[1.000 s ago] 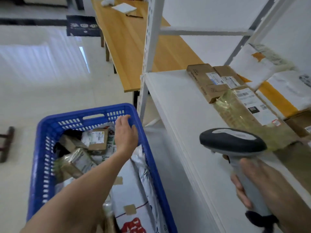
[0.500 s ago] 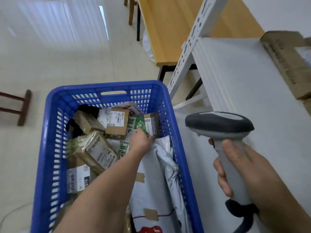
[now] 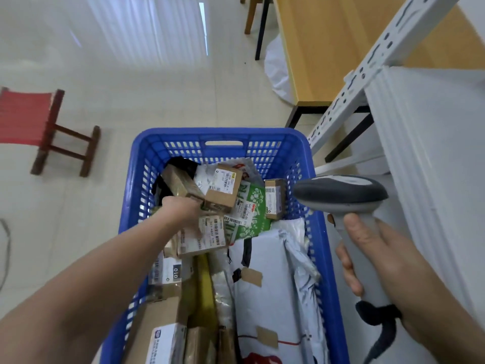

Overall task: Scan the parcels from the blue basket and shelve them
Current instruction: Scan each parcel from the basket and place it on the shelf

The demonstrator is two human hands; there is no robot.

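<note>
1. My left hand point(image 3: 181, 209) is down in the blue basket point(image 3: 168, 135), knuckles against the taped brown box point(image 3: 179, 181) and the small labelled carton point(image 3: 223, 189) beside it. My fingertips are buried among the parcels, so I cannot tell whether I have a grip on anything.
2. My right hand point(image 3: 380, 264) is wrapped round the handle of the scanner point(image 3: 341, 193), which hangs over the basket's right wall with its head above the pile.
3. The parcels lie heaped and tilted on one another (nothing sits flat). Pulling one out could tip the carton off its neighbours or drag the green-printed packet point(image 3: 249, 214) along.
4. Labels face every way. If I lift a box label-down the scanner reads nothing, or it catches a barcode left in the pile and logs the wrong parcel.
5. The scanner's cable point(image 3: 381, 342) trails below my wrist and might snag on the basket rim when I turn to the white shelf point(image 3: 433, 153) on my right.
6. A one-handed hold on a taped, glossy box may slip on the way up.
</note>
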